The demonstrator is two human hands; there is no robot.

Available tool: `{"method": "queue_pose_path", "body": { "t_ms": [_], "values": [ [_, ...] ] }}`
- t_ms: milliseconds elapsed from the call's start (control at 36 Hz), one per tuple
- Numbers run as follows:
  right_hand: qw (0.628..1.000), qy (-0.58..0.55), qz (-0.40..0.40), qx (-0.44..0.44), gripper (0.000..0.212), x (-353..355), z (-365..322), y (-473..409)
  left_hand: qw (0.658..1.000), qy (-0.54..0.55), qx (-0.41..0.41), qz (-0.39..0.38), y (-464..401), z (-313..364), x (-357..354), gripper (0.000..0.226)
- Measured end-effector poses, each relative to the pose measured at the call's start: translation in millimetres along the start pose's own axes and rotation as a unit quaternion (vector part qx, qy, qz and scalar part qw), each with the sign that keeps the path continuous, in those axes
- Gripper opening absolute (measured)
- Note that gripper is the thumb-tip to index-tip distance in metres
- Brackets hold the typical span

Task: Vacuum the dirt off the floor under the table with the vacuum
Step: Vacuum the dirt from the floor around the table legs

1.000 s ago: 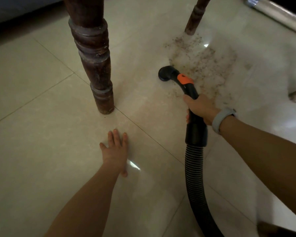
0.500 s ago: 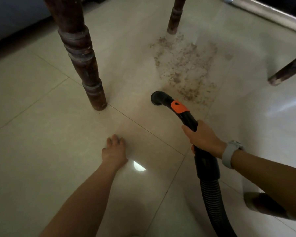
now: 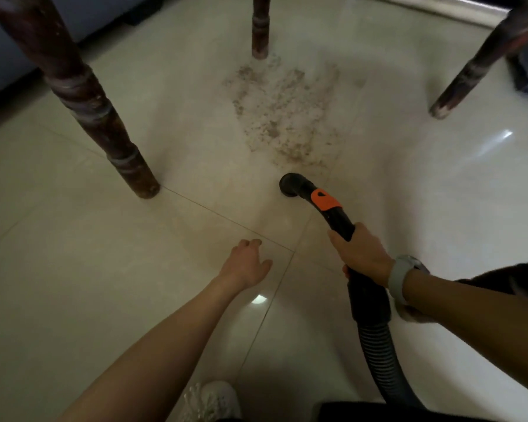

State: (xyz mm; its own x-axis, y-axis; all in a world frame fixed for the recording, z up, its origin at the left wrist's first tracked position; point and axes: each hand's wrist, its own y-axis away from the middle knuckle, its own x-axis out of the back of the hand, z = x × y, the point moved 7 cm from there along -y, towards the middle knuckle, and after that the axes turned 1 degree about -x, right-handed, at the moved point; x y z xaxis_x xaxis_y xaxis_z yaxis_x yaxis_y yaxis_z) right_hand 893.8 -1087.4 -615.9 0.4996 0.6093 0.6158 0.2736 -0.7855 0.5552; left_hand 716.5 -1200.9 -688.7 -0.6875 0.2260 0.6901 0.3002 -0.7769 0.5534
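A white laced shoe [image 3: 209, 400] is showing at the bottom edge, and the black ribbed vacuum hose [image 3: 378, 354] is running up past it on the right; a foot catching that hose could be jerking the nozzle off line. The left hand [image 3: 244, 263] is holding nothing, fingers loosely bent, fingertips at or just above the glossy cream tiled floor [image 3: 73, 284] – contact cannot be told. If weight is going through it, the shiny tile could be letting it slide. The right hand [image 3: 361, 254], a grey watch [image 3: 404, 278] on its wrist, is wrapped around the black vacuum handle tube with an orange slider [image 3: 326, 200]. Its round black nozzle [image 3: 290, 184] is sitting near the floor, just short of the near edge of the patch of brown gritty dirt [image 3: 287, 111], which looks largely uncollected. Pushing forward fast may be scattering grit rather than lifting it. The patch is reaching up to the far dark turned wooden bench leg [image 3: 260, 25]; the nozzle could be knocking it, and grit at its foot may be getting missed. The near thick leg [image 3: 83, 99] and the right slanted leg [image 3: 482, 59] are standing well apart from the nozzle
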Motion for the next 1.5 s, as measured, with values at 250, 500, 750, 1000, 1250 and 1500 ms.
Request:
{"method": "queue_pose_path", "body": {
  "t_ms": [250,500,750,1000,1250,1500],
  "values": [
    [0.993,-0.064,0.077,-0.065,0.035,32,38,-20,0.999,-0.006,-0.034,-0.006,-1,44,-6,0.061],
    [0.985,-0.128,0.072,-0.089,0.042,37,33,-45,0.996,-0.041,-0.061,0.047,2,45,35,0.055],
    [0.983,-0.174,0.011,-0.056,0.039,9,18,-51,0.995,-0.029,-0.067,0.071,-24,55,49,0.053],
    [0.989,-0.139,-0.056,-0.003,0.024,-29,6,-20,0.949,0.309,0.015,-0.060,-57,110,18,0.047],
    [0.995,-0.029,-0.096,-0.005,0.038,-54,38,7,0.851,0.518,0.071,-0.059,-70,97,-1,0.042],
    [0.988,-0.092,-0.121,0.035,0.053,-67,41,26,0.840,0.539,0.058,-0.018,-63,67,8,0.040]
  ]
}}
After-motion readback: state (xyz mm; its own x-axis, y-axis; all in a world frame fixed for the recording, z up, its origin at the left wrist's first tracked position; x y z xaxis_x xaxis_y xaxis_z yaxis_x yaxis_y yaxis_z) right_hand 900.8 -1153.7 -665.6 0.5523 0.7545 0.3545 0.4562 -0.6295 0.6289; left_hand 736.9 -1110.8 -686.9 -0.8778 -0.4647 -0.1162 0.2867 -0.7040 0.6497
